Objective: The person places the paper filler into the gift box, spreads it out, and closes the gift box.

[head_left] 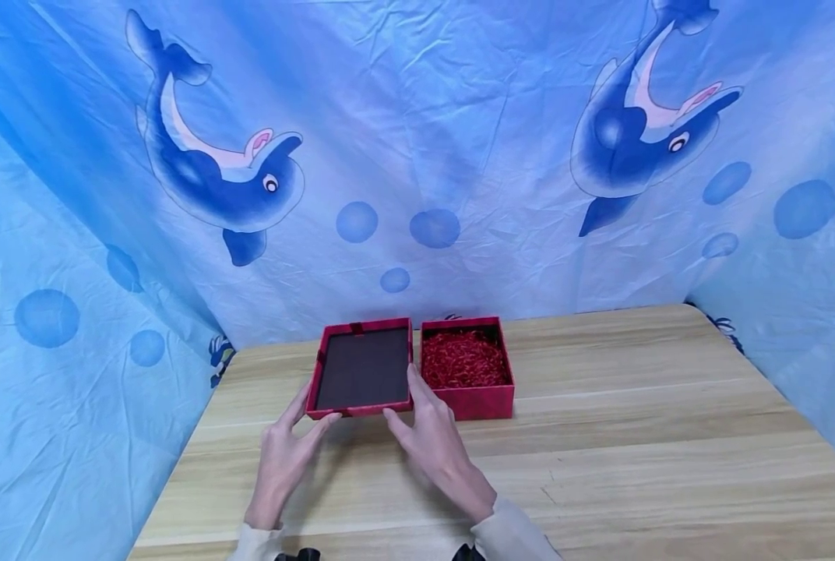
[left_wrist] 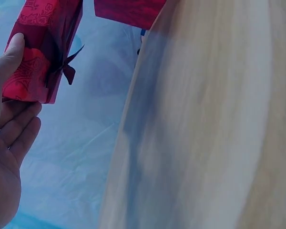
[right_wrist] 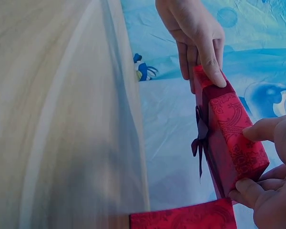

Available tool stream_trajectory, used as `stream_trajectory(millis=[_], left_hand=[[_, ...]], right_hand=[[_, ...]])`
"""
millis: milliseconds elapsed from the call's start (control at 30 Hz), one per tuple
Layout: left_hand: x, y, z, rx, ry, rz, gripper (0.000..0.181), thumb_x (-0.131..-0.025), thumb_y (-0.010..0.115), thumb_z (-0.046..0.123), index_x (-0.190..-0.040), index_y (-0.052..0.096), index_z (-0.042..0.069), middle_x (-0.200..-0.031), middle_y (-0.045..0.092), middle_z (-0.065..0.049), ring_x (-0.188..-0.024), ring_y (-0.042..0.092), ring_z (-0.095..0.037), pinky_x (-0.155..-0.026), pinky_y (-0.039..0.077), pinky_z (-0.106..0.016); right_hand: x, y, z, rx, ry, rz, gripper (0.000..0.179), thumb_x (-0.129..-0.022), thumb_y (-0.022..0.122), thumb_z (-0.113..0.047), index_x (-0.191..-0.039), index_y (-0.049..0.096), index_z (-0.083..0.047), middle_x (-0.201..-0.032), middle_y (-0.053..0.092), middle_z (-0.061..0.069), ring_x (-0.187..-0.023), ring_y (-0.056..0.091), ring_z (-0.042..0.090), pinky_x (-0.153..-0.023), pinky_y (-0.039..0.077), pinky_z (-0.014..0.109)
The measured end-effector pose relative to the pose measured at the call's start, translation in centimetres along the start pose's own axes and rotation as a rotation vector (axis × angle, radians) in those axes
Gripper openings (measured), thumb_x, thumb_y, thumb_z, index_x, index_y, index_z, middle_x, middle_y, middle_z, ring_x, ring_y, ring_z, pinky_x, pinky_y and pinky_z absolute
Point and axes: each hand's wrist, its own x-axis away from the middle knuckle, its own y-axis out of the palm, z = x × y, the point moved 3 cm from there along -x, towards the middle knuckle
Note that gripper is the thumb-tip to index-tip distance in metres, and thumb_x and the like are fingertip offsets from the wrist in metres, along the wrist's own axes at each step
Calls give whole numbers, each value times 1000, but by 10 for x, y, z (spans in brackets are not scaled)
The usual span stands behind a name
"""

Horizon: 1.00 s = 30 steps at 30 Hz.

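Both hands hold a red patterned box lid [head_left: 364, 366], its dark inside turned up toward me in the head view. My left hand [head_left: 284, 456] grips its near left corner, thumb on the front side wall and fingers beneath, as the left wrist view shows on the lid [left_wrist: 31, 71]. At the near right corner my right hand [head_left: 437, 444] pinches the lid between thumb and fingers. A dark ribbon bow [right_wrist: 200, 136] hangs from the lid's outer face in the right wrist view. Just right of the lid stands the open red box [head_left: 484, 402], filled with red shredded paper [head_left: 463, 360].
The box stands on a light wood-grain table [head_left: 642, 421], toward its back edge. Behind and at both sides hangs a blue cloth [head_left: 487, 156] printed with dolphins and bubbles.
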Motion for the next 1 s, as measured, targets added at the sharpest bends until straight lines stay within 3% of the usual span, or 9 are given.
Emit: stream_trajectory(millis=[400,1000], left_hand=[[-6,19,15,51,83,14,76,-85,88,18,-151,54,7,-139,62,-18,-122,63,-42,-101,48,-58],[-18,62,48,134,177,13,77,-82,90,19,-150,56,6,-135,65,-15,-119,66,-34,-97,54,-52]], right_hand=[[-3,-21,11,19,-4,32,76,-91,81,-13,-151,41,12,-151,47,28,-131,55,37,-99,51,43],[-5,-64,36,49,58,97,75,-89,81,-15,-151,46,9,-149,53,23,-133,55,38,-101,51,51]])
